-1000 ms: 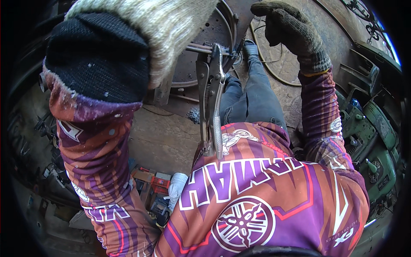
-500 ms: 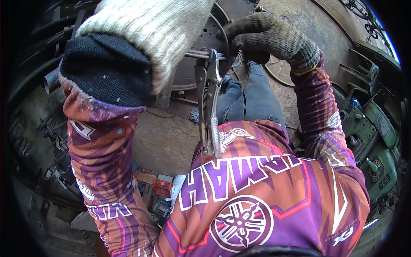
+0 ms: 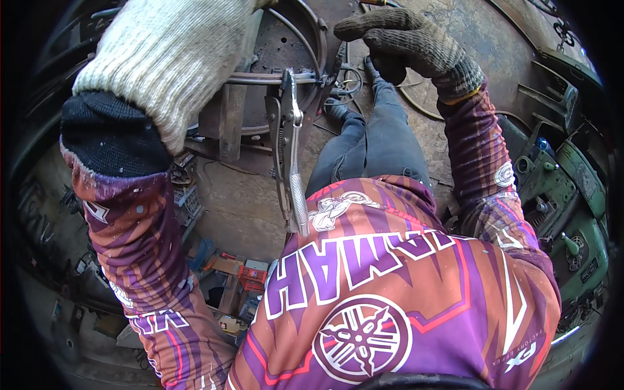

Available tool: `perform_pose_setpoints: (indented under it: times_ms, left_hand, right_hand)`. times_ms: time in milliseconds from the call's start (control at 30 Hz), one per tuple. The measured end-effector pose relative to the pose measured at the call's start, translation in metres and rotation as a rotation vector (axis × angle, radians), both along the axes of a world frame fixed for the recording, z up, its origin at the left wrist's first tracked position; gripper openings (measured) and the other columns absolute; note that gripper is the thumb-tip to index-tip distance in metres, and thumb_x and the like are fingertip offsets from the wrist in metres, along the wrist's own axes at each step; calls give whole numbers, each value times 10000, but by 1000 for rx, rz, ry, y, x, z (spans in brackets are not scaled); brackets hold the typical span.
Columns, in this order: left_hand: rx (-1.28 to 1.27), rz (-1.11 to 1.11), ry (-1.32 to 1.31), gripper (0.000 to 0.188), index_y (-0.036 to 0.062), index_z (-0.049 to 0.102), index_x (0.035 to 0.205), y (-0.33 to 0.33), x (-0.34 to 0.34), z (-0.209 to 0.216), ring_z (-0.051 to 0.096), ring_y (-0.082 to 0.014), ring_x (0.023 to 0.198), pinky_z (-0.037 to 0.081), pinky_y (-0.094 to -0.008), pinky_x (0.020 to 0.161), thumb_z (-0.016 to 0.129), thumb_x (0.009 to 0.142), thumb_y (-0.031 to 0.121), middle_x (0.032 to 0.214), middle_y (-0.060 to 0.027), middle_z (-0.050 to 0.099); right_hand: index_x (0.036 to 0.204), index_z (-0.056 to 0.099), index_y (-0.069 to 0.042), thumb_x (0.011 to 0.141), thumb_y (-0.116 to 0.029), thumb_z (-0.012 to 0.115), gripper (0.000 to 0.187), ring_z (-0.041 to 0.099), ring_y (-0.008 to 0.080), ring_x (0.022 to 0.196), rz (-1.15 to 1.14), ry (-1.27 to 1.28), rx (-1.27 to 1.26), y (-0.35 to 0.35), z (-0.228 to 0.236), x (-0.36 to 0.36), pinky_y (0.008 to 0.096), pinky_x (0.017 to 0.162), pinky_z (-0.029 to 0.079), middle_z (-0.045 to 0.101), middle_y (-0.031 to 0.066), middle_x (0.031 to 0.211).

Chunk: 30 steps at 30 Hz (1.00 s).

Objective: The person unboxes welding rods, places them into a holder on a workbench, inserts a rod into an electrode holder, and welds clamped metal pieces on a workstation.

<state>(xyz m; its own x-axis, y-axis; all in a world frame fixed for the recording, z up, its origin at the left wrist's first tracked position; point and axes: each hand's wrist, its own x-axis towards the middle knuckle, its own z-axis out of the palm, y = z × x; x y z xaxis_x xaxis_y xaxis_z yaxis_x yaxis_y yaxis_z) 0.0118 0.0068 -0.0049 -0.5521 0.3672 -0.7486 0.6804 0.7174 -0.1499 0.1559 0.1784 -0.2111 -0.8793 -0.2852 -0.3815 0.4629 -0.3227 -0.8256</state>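
My left hand (image 3: 175, 52), in a cream knit glove, reaches over the left side of the metalwork. Its fingers are cut off by the upper edge, so whatever they hold is hidden. To the right, my right hand (image 3: 406, 45) wears a grey-brown knit glove. Its fingers are apart and point left, with nothing visible in them. Between the hands, locking pliers (image 3: 292, 149) hang with their jaws at a curved steel rod (image 3: 260, 79). The rod belongs to a round metal frame (image 3: 311, 39) on a dark steel plate (image 3: 276, 49).
My legs (image 3: 387, 143) stretch forward below the metalwork. A cable (image 3: 419, 109) curls on the floor beside them. Green machinery (image 3: 575, 195) stands at the right. Red and blue boxes (image 3: 253, 273) lie at the lower left, and chains (image 3: 564, 34) hang at the upper right.
The metalwork and pliers appear farther left in the picture. My left hand also appears farther left and higher. The right hand's fingers now show apart from the metal frame.
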Motion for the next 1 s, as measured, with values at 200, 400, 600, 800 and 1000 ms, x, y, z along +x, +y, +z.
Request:
perform_pose_setpoints:
  times_ms: [200, 400, 600, 800, 1000]
  left_hand:
    - [436, -392, 163, 348, 97, 704, 1230, -38, -16, -26, 731, -332, 942, 588, -418, 820, 530, 929, 69, 1090, -164, 737]
    - [537, -421, 219, 276, 107, 732, 1141, -42, -19, -51, 722, -343, 926, 583, -434, 823, 562, 924, 94, 1023, -161, 737]
    - [421, -310, 297, 169, 115, 713, 1030, -73, 36, -55, 743, -299, 824, 596, -416, 702, 584, 922, 132, 952, -123, 719]
    - [513, -345, 451, 114, 155, 751, 892, -102, 73, -83, 764, -243, 787, 585, -405, 630, 640, 868, 157, 824, -49, 746]
    - [540, -188, 501, 440, -85, 616, 1241, -111, 58, -86, 722, -233, 596, 526, -432, 498, 621, 881, 167, 669, -55, 709]
  right_hand:
    - [1335, 665, -29, 1021, -258, 646, 390, 666, 110, 748, 17, 78, 38, 7, -21, 11, 271, 705, 564, 689, 40, 805]
    - [1310, 670, -59, 1013, -292, 662, 378, 581, 113, 642, -251, 91, -163, 18, -31, 13, 273, 573, 482, 593, 7, 748]
    - [1311, 647, -21, 1009, -303, 667, 414, 603, 122, 690, -458, 220, 17, 22, 21, -38, 292, 622, 520, 634, 27, 838]
    - [1401, 584, -32, 1036, -328, 622, 472, 631, 114, 852, -503, 552, 268, 4, 129, -151, 253, 760, 531, 674, 53, 1039]
    - [1440, 540, -16, 948, -479, 694, 693, 630, 175, 979, -155, 805, 598, -79, 214, -331, 302, 796, 518, 657, 100, 1199]
